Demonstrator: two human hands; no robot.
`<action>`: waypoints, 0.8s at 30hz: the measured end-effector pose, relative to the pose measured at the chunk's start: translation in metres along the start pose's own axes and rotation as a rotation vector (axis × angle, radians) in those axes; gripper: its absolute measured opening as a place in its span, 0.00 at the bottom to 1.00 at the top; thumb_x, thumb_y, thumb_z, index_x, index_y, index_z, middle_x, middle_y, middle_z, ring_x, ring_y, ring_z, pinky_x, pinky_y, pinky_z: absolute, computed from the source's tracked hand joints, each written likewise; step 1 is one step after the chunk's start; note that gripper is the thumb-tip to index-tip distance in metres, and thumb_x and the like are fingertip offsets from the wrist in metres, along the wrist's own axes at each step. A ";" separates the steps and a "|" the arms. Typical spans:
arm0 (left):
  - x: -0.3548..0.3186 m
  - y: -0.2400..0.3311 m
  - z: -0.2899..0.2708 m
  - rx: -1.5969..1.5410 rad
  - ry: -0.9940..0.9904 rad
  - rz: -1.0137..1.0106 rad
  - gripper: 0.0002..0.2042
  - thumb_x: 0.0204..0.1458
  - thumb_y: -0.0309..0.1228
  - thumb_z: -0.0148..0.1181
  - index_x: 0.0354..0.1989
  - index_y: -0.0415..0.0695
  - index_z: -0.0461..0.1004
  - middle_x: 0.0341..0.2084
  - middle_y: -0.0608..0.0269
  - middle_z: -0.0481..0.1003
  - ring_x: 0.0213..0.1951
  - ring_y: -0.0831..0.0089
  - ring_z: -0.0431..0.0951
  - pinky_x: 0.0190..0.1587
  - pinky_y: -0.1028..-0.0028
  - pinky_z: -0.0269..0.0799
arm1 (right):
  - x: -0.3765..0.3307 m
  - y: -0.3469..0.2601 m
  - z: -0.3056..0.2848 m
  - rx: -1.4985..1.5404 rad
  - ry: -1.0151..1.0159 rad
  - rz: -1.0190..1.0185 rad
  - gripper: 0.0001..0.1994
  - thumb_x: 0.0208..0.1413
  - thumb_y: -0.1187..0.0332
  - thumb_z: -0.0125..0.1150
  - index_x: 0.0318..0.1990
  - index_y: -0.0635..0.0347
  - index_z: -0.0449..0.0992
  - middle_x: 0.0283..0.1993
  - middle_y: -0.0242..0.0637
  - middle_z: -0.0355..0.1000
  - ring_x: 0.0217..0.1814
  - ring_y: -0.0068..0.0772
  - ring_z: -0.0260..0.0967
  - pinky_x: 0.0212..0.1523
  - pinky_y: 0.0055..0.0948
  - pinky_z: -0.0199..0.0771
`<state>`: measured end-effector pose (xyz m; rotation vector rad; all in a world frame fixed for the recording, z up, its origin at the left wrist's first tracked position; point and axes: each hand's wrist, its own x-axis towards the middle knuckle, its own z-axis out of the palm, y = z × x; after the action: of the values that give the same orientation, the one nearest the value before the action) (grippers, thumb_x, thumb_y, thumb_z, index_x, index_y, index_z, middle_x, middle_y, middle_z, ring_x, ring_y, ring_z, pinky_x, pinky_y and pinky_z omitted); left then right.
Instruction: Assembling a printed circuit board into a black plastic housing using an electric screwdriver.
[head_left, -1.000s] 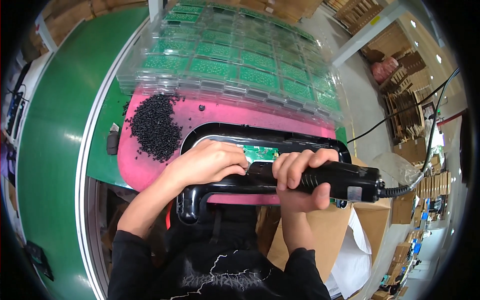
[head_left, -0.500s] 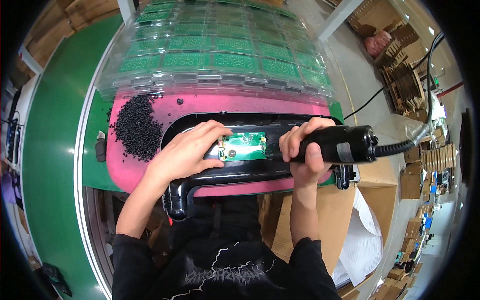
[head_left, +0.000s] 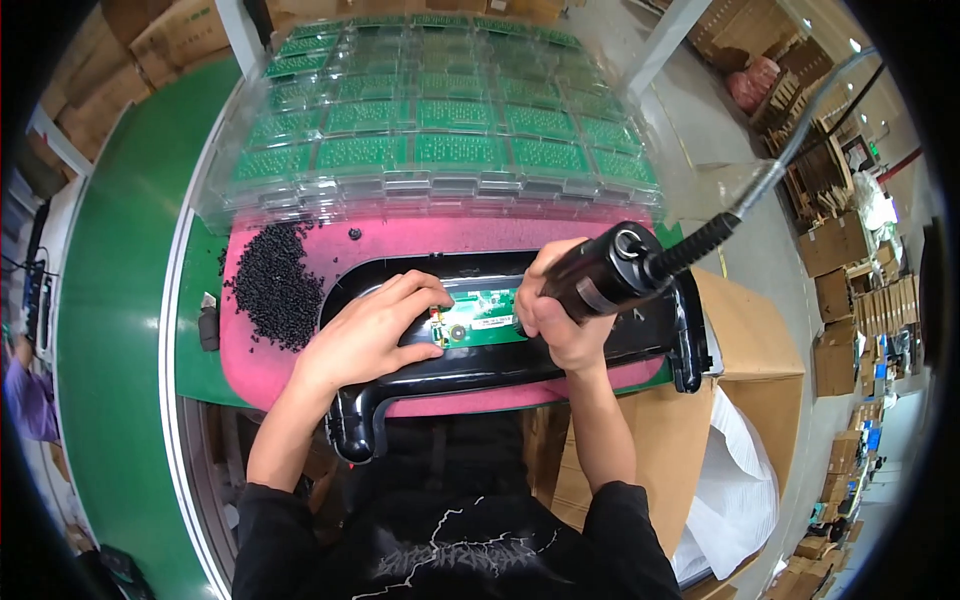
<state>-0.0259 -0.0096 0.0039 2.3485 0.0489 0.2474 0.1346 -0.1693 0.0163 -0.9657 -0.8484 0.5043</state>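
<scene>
A long black plastic housing (head_left: 450,375) lies on the pink mat (head_left: 265,375). Inside it sits a green circuit board (head_left: 478,318). My left hand (head_left: 372,330) is spread over the housing's left part, thumb and fingertips at the board's left edge. Wrapped in my right hand (head_left: 562,322) is a black corded electric screwdriver (head_left: 605,275), tilted with its cord end up to the right. Its tip is hidden behind the hand, near the board's right end. A heap of small black screws (head_left: 275,290) rests left of the housing.
Stacked clear plastic trays (head_left: 430,190) of green boards stand along the back. An open cardboard box (head_left: 640,450) with white wrapping (head_left: 730,490) is at the right below the table edge. The screwdriver's cord (head_left: 770,180) runs up to the right.
My right hand has swung the screwdriver from lying nearly level to a steeper tilt and moved it left over the board. My left hand stays at the board's left edge.
</scene>
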 end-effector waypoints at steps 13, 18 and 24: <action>-0.100 0.005 -0.012 -0.073 0.806 -0.577 0.17 0.56 0.30 0.58 0.16 0.34 0.72 0.07 0.68 0.66 0.13 0.86 0.63 0.16 0.77 0.54 | 0.017 -0.056 -0.043 0.493 0.439 0.192 0.10 0.58 0.69 0.57 0.43 0.65 0.69 0.47 0.43 0.66 0.55 0.40 0.63 0.64 0.51 0.60; -0.119 0.032 0.016 -0.175 0.496 -0.706 0.17 0.51 0.36 0.64 0.19 0.34 0.74 0.07 0.59 0.68 0.13 0.82 0.68 0.17 0.75 0.61 | -0.057 -0.141 -0.009 0.665 -0.319 -0.234 0.22 0.53 0.67 0.55 0.55 0.65 0.63 0.50 0.48 0.67 0.52 0.40 0.65 0.46 0.45 0.69; -0.121 0.042 0.041 -0.636 0.130 -0.684 0.17 0.55 0.38 0.61 0.23 0.34 0.74 0.12 0.65 0.72 0.16 0.83 0.69 0.20 0.79 0.65 | -0.048 -0.200 0.056 0.704 -1.474 -0.092 0.13 0.60 0.62 0.46 0.33 0.59 0.75 0.36 0.47 0.72 0.41 0.47 0.70 0.45 0.53 0.70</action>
<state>-0.1383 -0.0810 -0.0151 1.5683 0.7140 0.0558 0.0632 -0.2744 0.1880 0.2668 -1.8042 1.3620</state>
